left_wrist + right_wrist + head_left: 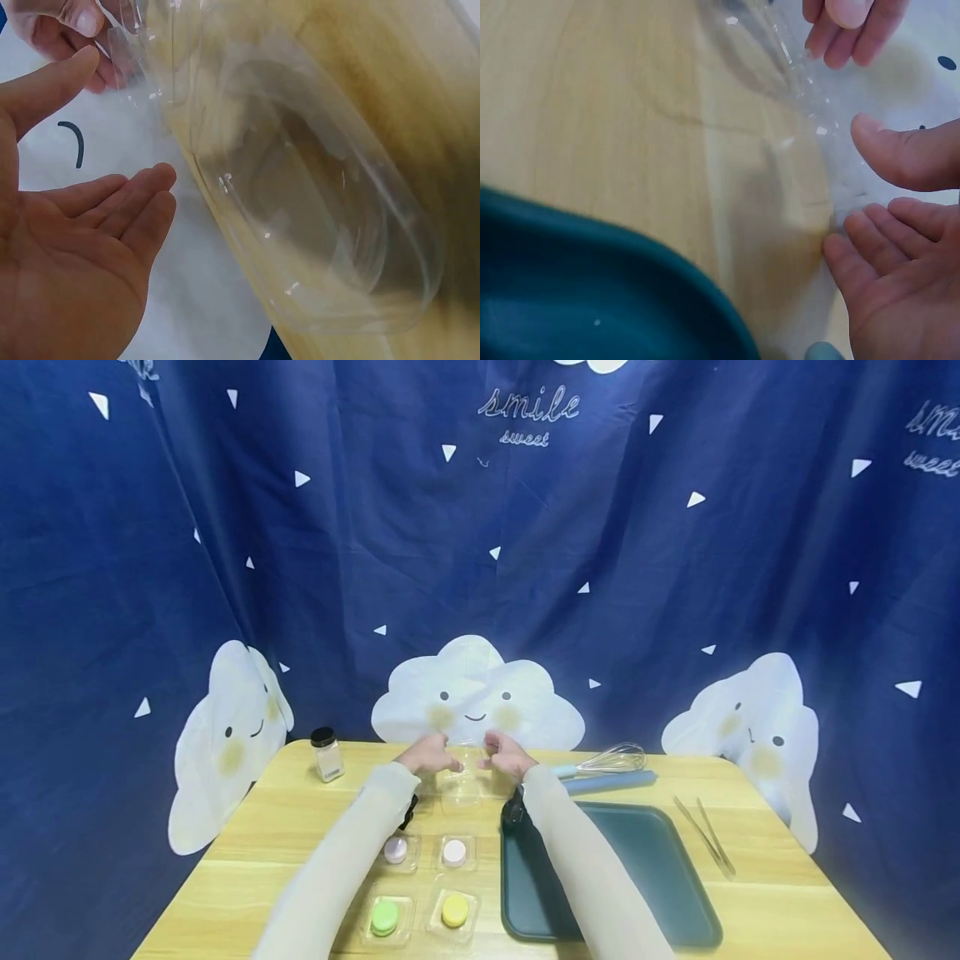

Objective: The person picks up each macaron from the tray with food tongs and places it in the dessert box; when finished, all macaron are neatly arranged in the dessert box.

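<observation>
A clear plastic box (pixel 461 787) with a rounded hollow stands at the table's far edge, between the two hands. On its left is my left hand (pixel 429 753); in the left wrist view its fingers (pixel 142 210) are straight, with the thumb spread away from them. From the right comes my right hand (pixel 508 755). The right wrist view shows its thumb and fingers (pixel 877 247) apart beside the box's clear rim (pixel 810 112). Neither hand grips the plastic.
Closer in are several macarons in clear cases, among them a green one (pixel 385 917) and a yellow one (pixel 454 910). A dark green tray (pixel 637 868) lies under the right forearm. Behind it are a whisk (pixel 615 760) and blue rolling pin (pixel 611 782). Tongs (pixel 705 835) lie right, a jar (pixel 327 757) left.
</observation>
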`<state>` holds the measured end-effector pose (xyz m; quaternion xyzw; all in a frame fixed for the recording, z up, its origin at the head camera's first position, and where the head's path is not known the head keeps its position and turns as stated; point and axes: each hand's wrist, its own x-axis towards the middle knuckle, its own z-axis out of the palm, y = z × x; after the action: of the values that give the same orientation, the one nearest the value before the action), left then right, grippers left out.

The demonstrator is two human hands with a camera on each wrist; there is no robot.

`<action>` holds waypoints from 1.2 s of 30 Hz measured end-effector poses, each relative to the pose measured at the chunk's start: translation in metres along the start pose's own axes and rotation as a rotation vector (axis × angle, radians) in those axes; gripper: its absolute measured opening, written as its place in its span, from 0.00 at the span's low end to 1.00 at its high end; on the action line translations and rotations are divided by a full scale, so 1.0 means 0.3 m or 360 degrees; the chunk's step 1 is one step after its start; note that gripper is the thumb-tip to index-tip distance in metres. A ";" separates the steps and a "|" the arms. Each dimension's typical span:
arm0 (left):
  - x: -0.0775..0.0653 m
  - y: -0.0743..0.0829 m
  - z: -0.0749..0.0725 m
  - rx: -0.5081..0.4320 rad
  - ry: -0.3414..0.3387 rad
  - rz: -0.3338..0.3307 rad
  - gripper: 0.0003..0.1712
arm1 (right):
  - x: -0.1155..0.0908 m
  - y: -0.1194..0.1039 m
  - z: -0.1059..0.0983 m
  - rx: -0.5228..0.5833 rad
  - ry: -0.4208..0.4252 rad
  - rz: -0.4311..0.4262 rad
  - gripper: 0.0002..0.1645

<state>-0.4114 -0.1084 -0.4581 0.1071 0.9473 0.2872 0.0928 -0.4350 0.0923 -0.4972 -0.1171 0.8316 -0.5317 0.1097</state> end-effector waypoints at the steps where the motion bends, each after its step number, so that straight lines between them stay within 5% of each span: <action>1: -0.001 0.002 0.003 -0.0025 -0.0005 -0.0016 0.49 | 0.001 0.005 0.000 -0.0003 0.0000 0.0004 0.45; 11: 0.003 0.021 0.031 -0.0122 -0.0082 -0.0062 0.51 | 0.015 0.014 0.028 -0.0024 -0.0013 -0.0006 0.34; 18: 0.001 0.035 0.034 -0.0271 -0.0038 -0.0017 0.51 | 0.001 0.003 0.017 0.0091 0.0030 0.0041 0.49; 25: 0.000 0.061 -0.040 -0.0638 0.0155 0.0194 0.33 | 0.004 -0.078 -0.039 0.0019 0.0119 -0.0096 0.49; 27: -0.004 0.068 -0.062 -0.0672 0.0203 0.0207 0.35 | 0.001 -0.098 -0.053 0.0054 0.0118 -0.0101 0.48; 33: -0.027 0.045 -0.093 -0.1082 0.0104 0.0119 0.41 | -0.033 -0.105 -0.056 0.0056 0.0224 -0.0156 0.45; 36: -0.039 0.020 -0.105 -0.1353 0.0019 0.0045 0.38 | -0.055 -0.111 -0.046 -0.0130 0.0416 -0.0414 0.47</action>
<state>-0.4068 -0.1230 -0.4277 0.0706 0.7436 0.6541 0.1193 -0.4210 0.0958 -0.4603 -0.1579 0.8375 -0.5178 -0.0739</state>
